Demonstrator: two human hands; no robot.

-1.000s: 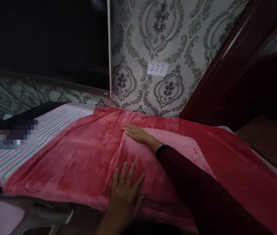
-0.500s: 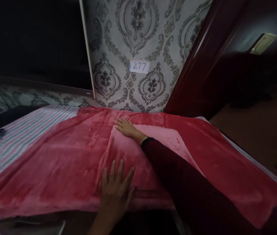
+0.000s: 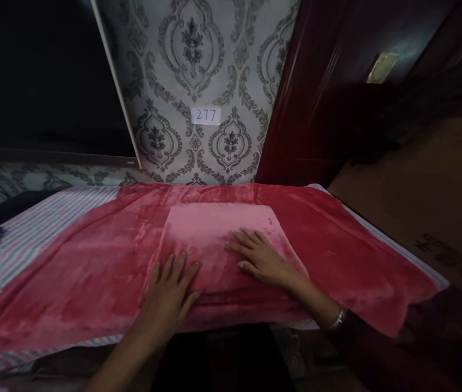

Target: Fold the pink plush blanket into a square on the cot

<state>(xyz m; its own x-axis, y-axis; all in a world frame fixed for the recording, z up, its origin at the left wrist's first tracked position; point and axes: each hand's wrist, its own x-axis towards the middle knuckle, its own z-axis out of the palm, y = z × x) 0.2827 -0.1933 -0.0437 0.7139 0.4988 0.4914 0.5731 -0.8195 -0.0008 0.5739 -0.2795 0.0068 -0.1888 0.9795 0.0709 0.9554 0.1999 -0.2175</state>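
A pink, plush folded blanket (image 3: 214,218) lies as a flat rectangle on a larger spread of red plush cloth (image 3: 332,256). My left hand (image 3: 167,296) rests with spread fingers on the near left part of the fold. On its right half lies my right hand (image 3: 261,258), palm down, fingers stretched out and pointing left. Neither hand grips the cloth. A silvery bracelet (image 3: 339,317) circles my right wrist, below a dark sleeve.
A striped sheet (image 3: 51,218) shows under the red cloth at the left and along its edges. Behind stand a dark screen (image 3: 51,81) and a patterned wall with a paper label (image 3: 205,115) reading 277. A dark red door (image 3: 316,92) and a cardboard box (image 3: 426,201) are on the right.
My right hand has drawn back from the fold's far left corner to its right half. My left hand stays on the near left part. The view has turned somewhat to the right.
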